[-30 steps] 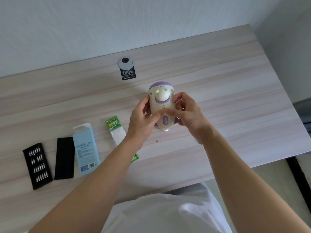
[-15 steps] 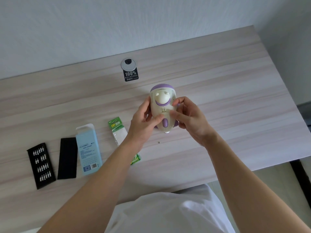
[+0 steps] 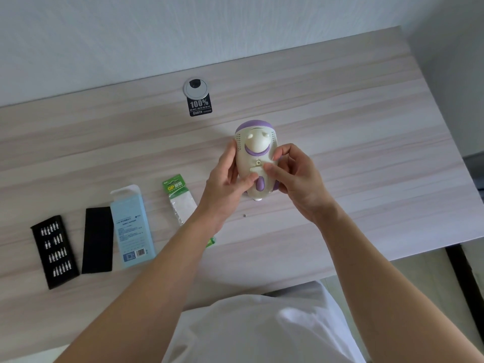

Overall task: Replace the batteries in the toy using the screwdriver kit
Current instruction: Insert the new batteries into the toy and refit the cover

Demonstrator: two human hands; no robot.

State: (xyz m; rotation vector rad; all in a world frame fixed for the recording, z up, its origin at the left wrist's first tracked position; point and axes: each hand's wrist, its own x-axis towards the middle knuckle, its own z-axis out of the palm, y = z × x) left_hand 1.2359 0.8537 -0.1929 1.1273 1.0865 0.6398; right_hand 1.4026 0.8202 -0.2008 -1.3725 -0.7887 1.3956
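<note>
Toy, cream with purple trim, is held up over the middle of the table between both hands. Nearest is the person's white shirt, with both bare forearms reaching out from it.

On the near left of the table a black tray of screwdriver bits lies flat. Just to its right is a black lid, then a pale blue box. Right of the box lies a green-topped battery pack, partly hidden under the left forearm. A tiny screw sits on the wood just on the near side of the toy.

The left hand grips the toy's left side, its fingers curled behind and its thumb on the battery cover. The right hand wraps the right side, its thumb tip also on the cover, just below a small screw hole.

Farther back, a round grey cable grommet is set in the tabletop. A black sticker reading 100% touches its near edge. A pale wall rises behind.
</note>
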